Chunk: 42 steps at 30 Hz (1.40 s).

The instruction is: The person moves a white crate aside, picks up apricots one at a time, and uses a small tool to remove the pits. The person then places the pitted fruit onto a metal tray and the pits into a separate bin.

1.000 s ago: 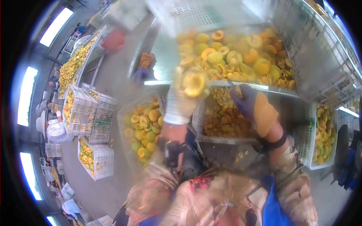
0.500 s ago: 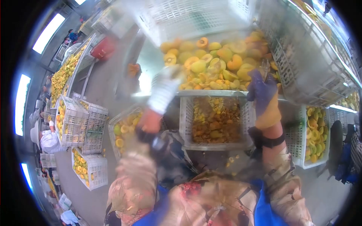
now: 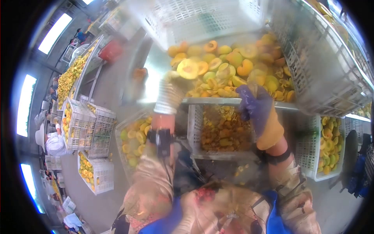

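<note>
My left hand (image 3: 170,93), in a white glove, is closed at the left end of the fruit pile, its fingertips against a large halved yellow fruit (image 3: 187,69). My right hand (image 3: 257,111) wears a purple and yellow glove and is curled at the table's front edge; what it grips is blurred and mostly hidden. Between and beyond both hands, halved yellow-orange fruit (image 3: 234,59) lies heaped on a metal table (image 3: 152,64). Below the edge, between my forearms, stands a white crate (image 3: 194,128) with fruit pieces in it.
White crates stand behind the pile (image 3: 202,17) and at its right (image 3: 311,58). Fruit-filled crates flank me at left (image 3: 121,150) and right (image 3: 307,156). Farther left are a red container (image 3: 110,50), stacked crates (image 3: 83,121) and a person in white (image 3: 55,144).
My right hand has moved left and toward me from the pile's right side. My left hand has shifted slightly right, and the large halved fruit now shows at its fingertips.
</note>
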Each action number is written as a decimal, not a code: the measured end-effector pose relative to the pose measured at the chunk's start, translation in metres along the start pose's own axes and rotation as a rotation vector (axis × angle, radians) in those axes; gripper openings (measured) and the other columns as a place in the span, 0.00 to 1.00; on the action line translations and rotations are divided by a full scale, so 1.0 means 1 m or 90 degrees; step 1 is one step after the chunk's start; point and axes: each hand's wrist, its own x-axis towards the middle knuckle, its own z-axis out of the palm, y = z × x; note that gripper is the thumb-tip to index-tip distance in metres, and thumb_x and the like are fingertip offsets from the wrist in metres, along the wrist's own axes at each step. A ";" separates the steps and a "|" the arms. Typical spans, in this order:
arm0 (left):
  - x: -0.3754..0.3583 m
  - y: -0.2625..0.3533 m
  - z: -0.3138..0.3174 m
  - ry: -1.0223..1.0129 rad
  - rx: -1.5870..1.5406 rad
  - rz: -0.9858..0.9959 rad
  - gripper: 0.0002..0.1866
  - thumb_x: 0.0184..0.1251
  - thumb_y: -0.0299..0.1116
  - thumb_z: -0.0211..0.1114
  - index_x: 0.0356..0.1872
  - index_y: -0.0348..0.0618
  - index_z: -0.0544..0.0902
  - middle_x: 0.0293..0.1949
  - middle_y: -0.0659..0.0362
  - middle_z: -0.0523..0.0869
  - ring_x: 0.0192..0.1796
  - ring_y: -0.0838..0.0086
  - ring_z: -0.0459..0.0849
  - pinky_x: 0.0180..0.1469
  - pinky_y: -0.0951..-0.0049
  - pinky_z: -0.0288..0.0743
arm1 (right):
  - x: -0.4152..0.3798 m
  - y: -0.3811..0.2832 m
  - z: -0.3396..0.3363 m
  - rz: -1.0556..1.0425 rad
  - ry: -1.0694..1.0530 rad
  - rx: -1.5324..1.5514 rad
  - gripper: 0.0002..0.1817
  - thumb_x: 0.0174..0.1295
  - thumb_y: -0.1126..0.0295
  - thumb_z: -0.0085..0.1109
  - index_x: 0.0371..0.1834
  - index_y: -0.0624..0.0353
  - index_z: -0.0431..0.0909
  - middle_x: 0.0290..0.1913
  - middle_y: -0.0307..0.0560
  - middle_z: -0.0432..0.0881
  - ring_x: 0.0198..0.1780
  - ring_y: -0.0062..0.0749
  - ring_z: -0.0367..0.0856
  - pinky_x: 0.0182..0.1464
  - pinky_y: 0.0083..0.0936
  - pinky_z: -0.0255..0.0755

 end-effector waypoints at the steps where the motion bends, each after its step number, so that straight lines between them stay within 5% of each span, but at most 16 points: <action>1: -0.013 -0.009 0.011 0.039 0.345 0.105 0.23 0.63 0.40 0.63 0.56 0.38 0.78 0.49 0.51 0.84 0.50 0.64 0.84 0.49 0.69 0.81 | 0.004 0.016 0.001 -0.099 -0.074 -0.067 0.15 0.67 0.58 0.60 0.42 0.60 0.75 0.26 0.37 0.74 0.23 0.18 0.69 0.25 0.19 0.65; 3: -0.029 -0.026 0.031 0.073 0.684 0.203 0.28 0.66 0.47 0.61 0.59 0.35 0.74 0.49 0.52 0.85 0.51 0.63 0.84 0.52 0.66 0.81 | 0.002 0.022 0.007 -0.192 -0.144 -0.138 0.16 0.68 0.57 0.59 0.42 0.60 0.75 0.28 0.37 0.74 0.26 0.19 0.71 0.26 0.20 0.67; 5: -0.036 -0.044 0.048 0.022 0.012 0.145 0.19 0.69 0.34 0.61 0.55 0.33 0.74 0.51 0.53 0.82 0.53 0.68 0.82 0.51 0.67 0.80 | -0.009 0.008 0.025 0.073 -0.163 0.082 0.16 0.67 0.58 0.59 0.43 0.62 0.74 0.29 0.42 0.76 0.26 0.22 0.74 0.27 0.21 0.70; 7: -0.035 -0.061 0.044 0.050 -0.049 0.079 0.18 0.74 0.34 0.56 0.58 0.35 0.73 0.53 0.54 0.81 0.55 0.68 0.81 0.55 0.67 0.79 | -0.011 0.002 0.034 0.072 -0.131 0.013 0.18 0.67 0.57 0.59 0.45 0.62 0.74 0.30 0.47 0.78 0.28 0.28 0.77 0.29 0.24 0.72; 10: -0.027 -0.084 0.018 0.133 0.503 0.194 0.20 0.77 0.42 0.54 0.60 0.40 0.73 0.54 0.54 0.81 0.56 0.69 0.81 0.55 0.68 0.79 | 0.009 0.033 0.042 -0.029 -0.096 -0.142 0.21 0.67 0.54 0.58 0.47 0.63 0.73 0.34 0.58 0.81 0.32 0.43 0.82 0.34 0.32 0.75; 14: -0.026 -0.068 0.031 0.157 0.529 0.218 0.20 0.76 0.44 0.56 0.59 0.40 0.74 0.53 0.55 0.82 0.55 0.68 0.81 0.55 0.66 0.79 | 0.016 0.050 0.041 -0.309 -0.095 -0.525 0.24 0.67 0.49 0.54 0.46 0.63 0.74 0.36 0.66 0.83 0.39 0.60 0.83 0.42 0.43 0.75; 16: -0.026 -0.061 0.031 0.106 -0.209 0.013 0.21 0.76 0.44 0.54 0.59 0.39 0.74 0.51 0.54 0.83 0.54 0.67 0.82 0.56 0.65 0.79 | 0.011 0.047 0.045 -0.278 -0.095 -0.561 0.24 0.68 0.49 0.53 0.44 0.62 0.75 0.34 0.64 0.83 0.39 0.61 0.83 0.41 0.45 0.75; 19: -0.027 -0.053 0.037 0.200 -0.222 0.030 0.21 0.77 0.44 0.53 0.60 0.39 0.73 0.51 0.53 0.83 0.52 0.66 0.83 0.56 0.65 0.80 | -0.007 0.026 0.052 -0.247 -0.102 -0.625 0.22 0.68 0.52 0.53 0.44 0.63 0.75 0.35 0.64 0.82 0.39 0.62 0.82 0.40 0.49 0.75; 20: -0.026 -0.056 0.030 0.202 -0.222 0.030 0.21 0.77 0.44 0.53 0.60 0.39 0.73 0.51 0.53 0.83 0.52 0.66 0.83 0.56 0.65 0.80 | -0.011 0.022 0.054 -0.242 -0.111 -0.654 0.20 0.69 0.55 0.54 0.46 0.64 0.76 0.37 0.66 0.81 0.40 0.63 0.81 0.41 0.52 0.74; 22: -0.026 -0.064 0.019 0.161 0.636 0.230 0.20 0.77 0.44 0.53 0.58 0.39 0.74 0.50 0.52 0.83 0.51 0.65 0.83 0.54 0.65 0.81 | -0.008 0.027 0.059 -0.220 -0.106 -0.688 0.21 0.69 0.52 0.51 0.44 0.64 0.76 0.37 0.66 0.82 0.40 0.63 0.81 0.41 0.51 0.74; 29: -0.027 -0.072 0.017 0.134 0.589 0.248 0.16 0.77 0.41 0.53 0.52 0.39 0.77 0.47 0.55 0.84 0.47 0.66 0.85 0.48 0.68 0.82 | -0.006 0.035 0.073 -0.133 -0.075 -0.769 0.24 0.69 0.47 0.49 0.39 0.62 0.76 0.34 0.64 0.83 0.38 0.64 0.82 0.41 0.49 0.76; 31: -0.023 -0.074 0.015 0.121 0.040 0.105 0.15 0.76 0.39 0.52 0.51 0.39 0.77 0.44 0.57 0.85 0.42 0.69 0.86 0.45 0.71 0.82 | -0.009 0.037 0.076 -0.149 -0.082 -0.774 0.24 0.69 0.48 0.48 0.40 0.62 0.76 0.33 0.64 0.84 0.38 0.64 0.82 0.41 0.50 0.76; 34: -0.019 -0.083 0.004 0.234 -0.087 0.129 0.12 0.75 0.35 0.53 0.50 0.39 0.77 0.42 0.58 0.84 0.40 0.71 0.84 0.43 0.75 0.81 | -0.012 0.043 0.078 -0.200 -0.085 -0.769 0.23 0.70 0.48 0.48 0.39 0.60 0.77 0.33 0.62 0.84 0.36 0.59 0.83 0.38 0.49 0.76; 35: -0.023 -0.088 -0.001 0.246 -0.092 0.114 0.12 0.75 0.35 0.53 0.50 0.39 0.77 0.42 0.58 0.84 0.40 0.71 0.84 0.43 0.75 0.81 | -0.011 0.047 0.077 -0.235 -0.076 -0.759 0.22 0.70 0.48 0.47 0.38 0.58 0.78 0.32 0.60 0.85 0.34 0.54 0.85 0.35 0.47 0.77; 37: -0.034 -0.079 0.011 0.223 0.674 0.302 0.14 0.67 0.24 0.54 0.53 0.35 0.78 0.41 0.48 0.86 0.41 0.57 0.86 0.40 0.68 0.80 | -0.005 0.045 0.070 -0.175 -0.187 -0.521 0.25 0.69 0.46 0.47 0.37 0.61 0.78 0.33 0.66 0.83 0.31 0.59 0.83 0.34 0.48 0.76; 42: -0.027 -0.087 0.022 0.258 0.493 0.359 0.14 0.66 0.21 0.54 0.51 0.39 0.80 0.37 0.50 0.86 0.38 0.59 0.85 0.38 0.68 0.79 | 0.001 0.021 0.058 0.047 -0.314 -0.383 0.31 0.69 0.41 0.48 0.39 0.64 0.77 0.27 0.57 0.82 0.23 0.43 0.81 0.27 0.37 0.74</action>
